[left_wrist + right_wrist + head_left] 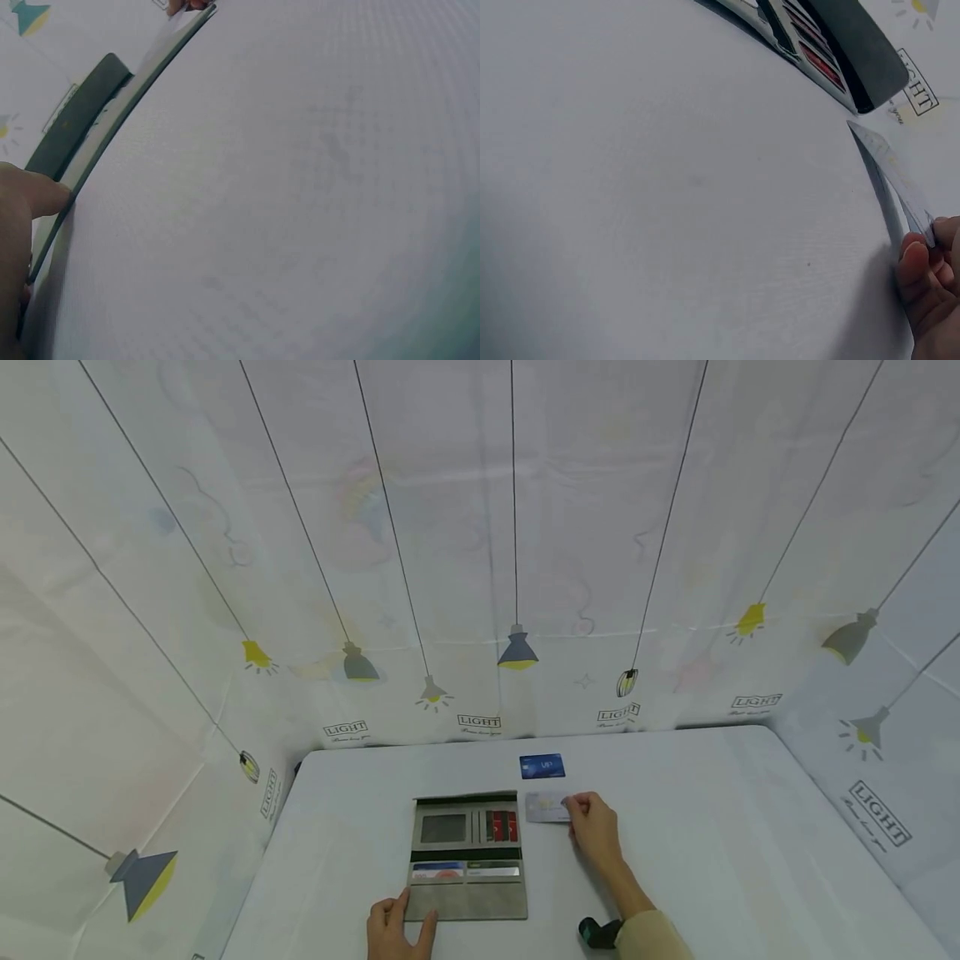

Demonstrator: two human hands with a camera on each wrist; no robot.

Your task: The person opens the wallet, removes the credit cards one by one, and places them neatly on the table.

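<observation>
Head view: right hand (597, 833) pinches card (543, 807), 2 o'clock of wallet (467, 903); spread left hand (396, 931) touches 7. I judge transfer; next needs firm pinch.

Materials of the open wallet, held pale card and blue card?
Open wallet: likely leather or faux leather; dull grey, flap curving softly. Pale card: probably smooth plastic; thin, flat though held at one end. Blue card: likely printed plastic, white-lettered; gloss unclear.
</observation>
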